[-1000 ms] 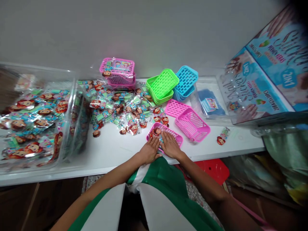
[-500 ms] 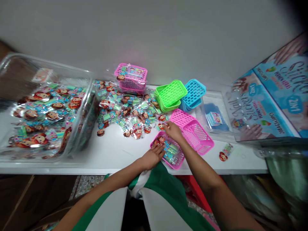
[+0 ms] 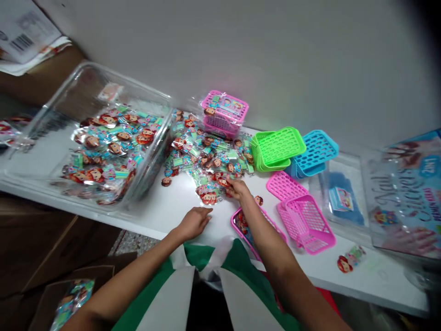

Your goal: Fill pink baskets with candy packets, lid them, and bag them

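Note:
My right hand reaches over the pink basket to the near edge of a pile of small clear packets. Its thumb and fingers are pinched at a packet with a red-haired doll picture. My left hand is above the white table just left of the basket, index finger stretched out, nothing in it. Packets lie inside the basket, partly hidden by my right forearm. A single packet shows between that basket and another pink basket with its lid.
A large clear bin with bagged packets stands at left. Behind the pile is a wrapped pink basket. Green baskets and blue baskets are stacked to the right, near a clear tray and a sticker box.
My view has swung right-to-left, so things sit further right. My left hand has left the basket and moved left. My right hand has moved from beside the basket to the pile.

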Demonstrator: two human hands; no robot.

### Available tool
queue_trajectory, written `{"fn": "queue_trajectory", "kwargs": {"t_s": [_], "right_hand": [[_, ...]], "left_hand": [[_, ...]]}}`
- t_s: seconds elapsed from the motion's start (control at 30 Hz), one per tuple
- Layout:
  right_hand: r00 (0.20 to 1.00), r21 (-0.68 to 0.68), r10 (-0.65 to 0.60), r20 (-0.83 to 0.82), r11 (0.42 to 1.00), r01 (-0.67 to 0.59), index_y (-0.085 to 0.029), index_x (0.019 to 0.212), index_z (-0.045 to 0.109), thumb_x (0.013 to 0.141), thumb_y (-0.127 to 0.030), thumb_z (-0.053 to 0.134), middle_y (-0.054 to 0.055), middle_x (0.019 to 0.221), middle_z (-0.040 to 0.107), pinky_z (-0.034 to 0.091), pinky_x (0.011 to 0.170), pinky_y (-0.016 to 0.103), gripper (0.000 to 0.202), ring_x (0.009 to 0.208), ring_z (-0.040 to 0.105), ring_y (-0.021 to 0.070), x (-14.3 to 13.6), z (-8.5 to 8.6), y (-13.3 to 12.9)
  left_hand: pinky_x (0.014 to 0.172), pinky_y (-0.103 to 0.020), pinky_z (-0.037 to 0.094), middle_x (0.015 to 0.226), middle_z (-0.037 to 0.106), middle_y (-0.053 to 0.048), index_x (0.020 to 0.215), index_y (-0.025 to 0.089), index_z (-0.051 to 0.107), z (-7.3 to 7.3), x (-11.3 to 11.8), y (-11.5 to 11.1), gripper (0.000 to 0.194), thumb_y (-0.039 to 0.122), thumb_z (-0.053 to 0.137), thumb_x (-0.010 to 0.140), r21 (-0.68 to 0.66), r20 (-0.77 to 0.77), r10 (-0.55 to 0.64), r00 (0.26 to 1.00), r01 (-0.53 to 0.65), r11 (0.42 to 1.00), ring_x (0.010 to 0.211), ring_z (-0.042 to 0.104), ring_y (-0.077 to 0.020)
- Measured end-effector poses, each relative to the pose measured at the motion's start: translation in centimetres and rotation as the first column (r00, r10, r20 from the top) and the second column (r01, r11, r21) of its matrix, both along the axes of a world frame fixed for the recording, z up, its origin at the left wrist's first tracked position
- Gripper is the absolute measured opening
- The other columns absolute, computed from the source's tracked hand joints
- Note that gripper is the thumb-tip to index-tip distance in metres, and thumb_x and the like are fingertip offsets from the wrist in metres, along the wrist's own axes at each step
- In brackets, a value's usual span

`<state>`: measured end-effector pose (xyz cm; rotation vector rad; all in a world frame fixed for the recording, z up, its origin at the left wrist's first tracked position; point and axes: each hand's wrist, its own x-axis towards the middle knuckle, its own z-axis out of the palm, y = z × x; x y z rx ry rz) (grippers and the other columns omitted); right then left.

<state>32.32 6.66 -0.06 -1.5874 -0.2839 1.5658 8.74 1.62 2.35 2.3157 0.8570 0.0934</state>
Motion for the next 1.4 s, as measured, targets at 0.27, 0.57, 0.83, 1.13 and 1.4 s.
{"fn": "queue_trajectory", "kwargs": {"t_s": [0.27,0.57,0.83,1.13,1.4], "right_hand": [[0.941,0.063,0.321,-0.107,0.947,-0.316,-0.018,0.072,0.056,0.078,-0.028,0.062,-0.002,0.061,0.063,0.048,0.054,0.022,0.014,0.053,0.058,0.0114,-4.9,4.6,-6.1],[0.506,-0.132,0.563,0.653,0.744,-0.655,-0.016,0.082,0.059,0.089,-0.052,0.043,0.006,0.073,0.066,0.045,0.058,0.025,0.040,0.062,0.061,0.0154,-9.7,1.3,-3.5],[-0.143,-0.548,0.633,0.761,0.509,-0.664,-0.009,0.113,0.053,0.086,-0.028,0.055,0.018,0.106,0.064,0.045,0.073,0.028,0.033,0.093,0.063,0.0237,-15.0,-1.8,-0.8],[-0.337,-0.313,0.360,0.870,-0.125,-0.941,-0.018,0.092,0.068,0.082,-0.016,0.054,0.010,0.097,0.064,0.040,0.080,0.028,0.018,0.096,0.056,0.0209,-13.3,4.2,-1.8],[0.049,-0.027,0.528,0.848,0.134,-0.991,-0.018,0.105,0.063,0.088,-0.035,0.055,0.005,0.102,0.064,0.043,0.079,0.024,0.025,0.090,0.060,0.0156,-14.7,1.6,0.9]], "left_hand": [[0.110,-0.056,0.022,0.146,0.037,-0.018,0.145,0.015,0.026,1.6,-0.7,2.2,0.069,0.020,0.052,0.082,0.229,0.184,0.018,0.983,-0.061,0.971,0.138,0.029,-0.0302],[0.069,-0.035,0.054,0.086,0.071,-0.010,0.092,0.013,0.060,-0.4,-6.5,-0.1,0.032,0.030,0.073,0.068,-0.883,0.024,0.887,0.462,-0.406,0.236,0.076,0.069,-0.0234],[0.063,-0.031,0.054,0.083,0.070,-0.008,0.084,0.013,0.055,-1.0,-10.6,-0.3,0.028,0.017,0.074,0.064,-0.951,-0.145,0.969,0.202,-0.299,-0.080,0.065,0.068,-0.0169],[0.052,-0.022,0.047,0.072,0.067,-0.004,0.083,0.013,0.061,-1.8,-10.6,1.4,0.043,0.048,0.077,0.064,-0.979,-0.116,0.824,0.554,-0.205,0.000,0.059,0.062,-0.0130],[0.060,-0.028,0.051,0.075,0.069,-0.011,0.088,0.007,0.065,-0.7,-11.0,-0.1,0.036,0.033,0.078,0.066,-0.998,-0.051,0.785,0.617,-0.050,-0.026,0.059,0.064,-0.0163]]}}
